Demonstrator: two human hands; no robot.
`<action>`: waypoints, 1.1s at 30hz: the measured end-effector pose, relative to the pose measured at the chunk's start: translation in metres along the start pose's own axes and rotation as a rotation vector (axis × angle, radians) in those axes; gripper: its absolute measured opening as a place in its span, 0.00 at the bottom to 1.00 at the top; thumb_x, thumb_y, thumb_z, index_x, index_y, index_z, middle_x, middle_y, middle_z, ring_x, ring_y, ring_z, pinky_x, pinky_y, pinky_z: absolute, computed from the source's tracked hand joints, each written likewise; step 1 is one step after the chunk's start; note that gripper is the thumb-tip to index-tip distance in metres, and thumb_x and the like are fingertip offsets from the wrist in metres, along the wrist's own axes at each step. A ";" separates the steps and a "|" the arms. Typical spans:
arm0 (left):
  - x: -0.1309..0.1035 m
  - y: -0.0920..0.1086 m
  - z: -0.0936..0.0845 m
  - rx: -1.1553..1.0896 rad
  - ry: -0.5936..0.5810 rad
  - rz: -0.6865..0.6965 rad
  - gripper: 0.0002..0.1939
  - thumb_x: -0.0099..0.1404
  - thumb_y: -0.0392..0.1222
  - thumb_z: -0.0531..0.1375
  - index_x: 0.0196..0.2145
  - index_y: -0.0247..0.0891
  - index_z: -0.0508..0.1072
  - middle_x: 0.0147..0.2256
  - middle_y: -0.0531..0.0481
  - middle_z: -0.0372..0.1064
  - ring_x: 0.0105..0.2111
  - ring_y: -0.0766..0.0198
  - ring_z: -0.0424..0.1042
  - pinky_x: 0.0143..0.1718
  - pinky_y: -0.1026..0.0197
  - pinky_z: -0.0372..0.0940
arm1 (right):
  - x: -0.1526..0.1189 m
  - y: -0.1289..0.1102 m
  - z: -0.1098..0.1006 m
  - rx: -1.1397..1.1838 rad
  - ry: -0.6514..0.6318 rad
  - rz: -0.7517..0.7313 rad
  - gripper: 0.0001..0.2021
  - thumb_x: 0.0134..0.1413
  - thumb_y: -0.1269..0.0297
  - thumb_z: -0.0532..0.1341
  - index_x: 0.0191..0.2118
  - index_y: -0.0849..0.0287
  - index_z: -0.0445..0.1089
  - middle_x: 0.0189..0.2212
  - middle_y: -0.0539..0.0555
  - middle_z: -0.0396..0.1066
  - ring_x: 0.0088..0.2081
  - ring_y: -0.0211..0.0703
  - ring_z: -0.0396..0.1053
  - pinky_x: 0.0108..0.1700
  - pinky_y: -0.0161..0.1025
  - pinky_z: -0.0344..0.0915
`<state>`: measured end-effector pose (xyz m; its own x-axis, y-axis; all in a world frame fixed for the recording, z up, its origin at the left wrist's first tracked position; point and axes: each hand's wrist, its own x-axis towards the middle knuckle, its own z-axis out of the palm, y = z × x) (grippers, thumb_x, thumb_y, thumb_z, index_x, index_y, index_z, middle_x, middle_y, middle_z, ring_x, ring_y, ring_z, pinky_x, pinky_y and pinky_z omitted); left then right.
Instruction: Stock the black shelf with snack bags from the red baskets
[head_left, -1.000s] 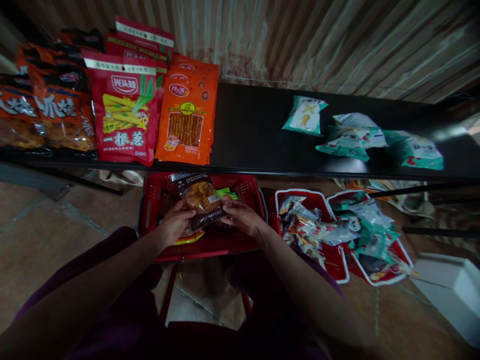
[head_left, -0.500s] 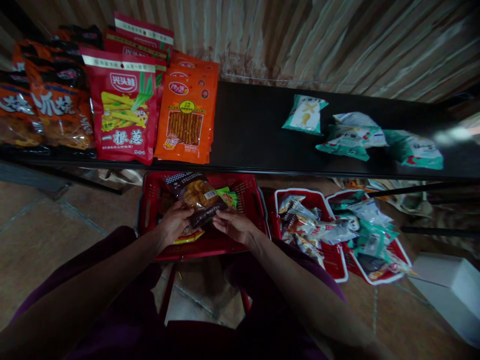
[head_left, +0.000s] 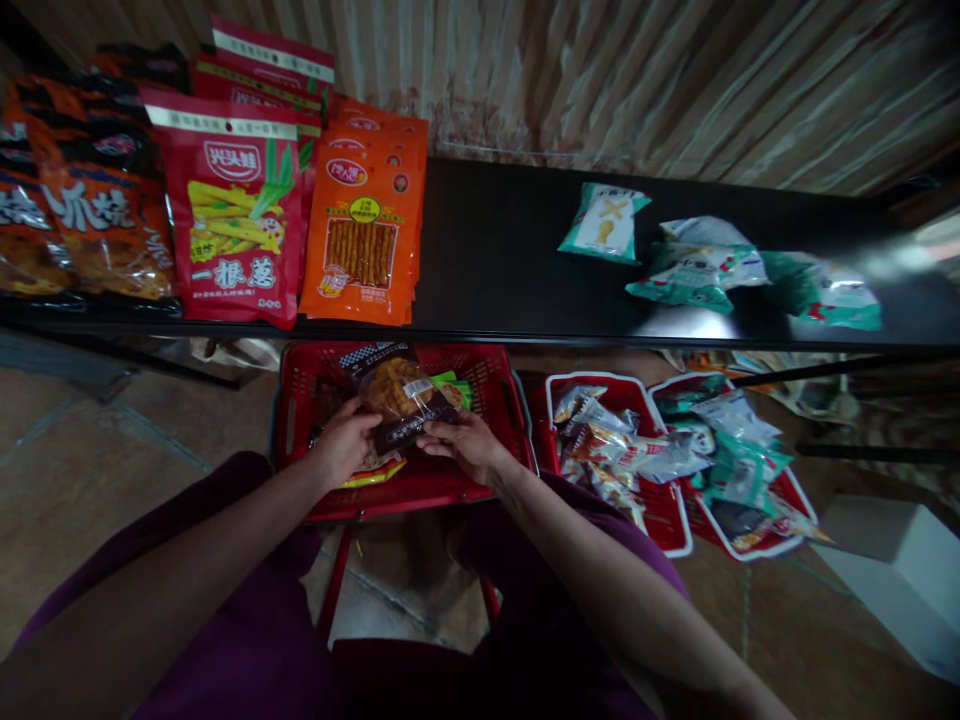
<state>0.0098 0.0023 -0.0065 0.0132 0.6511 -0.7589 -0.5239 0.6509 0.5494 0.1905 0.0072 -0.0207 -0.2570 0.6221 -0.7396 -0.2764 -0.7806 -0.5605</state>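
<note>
A black shelf (head_left: 495,250) crosses my feed; below its front edge, my left grip (head_left: 346,442) and right grip (head_left: 466,443) are clamped on the brown snack packet (head_left: 397,390), over the red basket (head_left: 491,388).

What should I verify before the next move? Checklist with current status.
1. Left hand gripping the brown snack bag: ok, thumb over its edge.
2. Right hand gripping it: cannot tell; fingers at its lower right edge.
3. Barcode facing up: ok.
4. Bag above the large red basket: ok.
5. Teal bags on the black shelf separated: not ok, some overlap.
</note>
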 end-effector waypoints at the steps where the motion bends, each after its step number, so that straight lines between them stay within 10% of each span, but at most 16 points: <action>1: 0.001 0.001 0.000 -0.007 0.005 -0.012 0.12 0.51 0.24 0.57 0.33 0.36 0.67 0.27 0.52 0.72 0.24 0.68 0.72 0.26 0.65 0.67 | 0.000 0.000 -0.001 -0.005 0.006 0.000 0.08 0.38 0.74 0.69 0.27 0.64 0.70 0.21 0.51 0.73 0.23 0.36 0.72 0.27 0.31 0.71; 21: 0.007 0.011 -0.006 0.108 0.198 0.182 0.09 0.53 0.41 0.64 0.31 0.36 0.70 0.22 0.53 0.70 0.19 0.68 0.69 0.23 0.66 0.66 | -0.002 -0.012 -0.016 -0.063 -0.188 0.117 0.09 0.35 0.70 0.70 0.26 0.64 0.70 0.21 0.49 0.71 0.22 0.28 0.66 0.24 0.25 0.63; 33: 0.004 0.014 -0.007 0.167 0.222 0.179 0.10 0.57 0.42 0.61 0.23 0.34 0.68 0.17 0.52 0.67 0.21 0.64 0.71 0.28 0.60 0.70 | 0.007 -0.013 -0.020 -0.072 -0.051 0.044 0.12 0.30 0.72 0.70 0.26 0.63 0.69 0.19 0.47 0.69 0.19 0.28 0.63 0.22 0.26 0.61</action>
<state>-0.0032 0.0113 -0.0036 -0.2623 0.6720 -0.6925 -0.3541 0.6006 0.7169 0.2109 0.0203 -0.0256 -0.3151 0.5881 -0.7449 -0.1973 -0.8083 -0.5547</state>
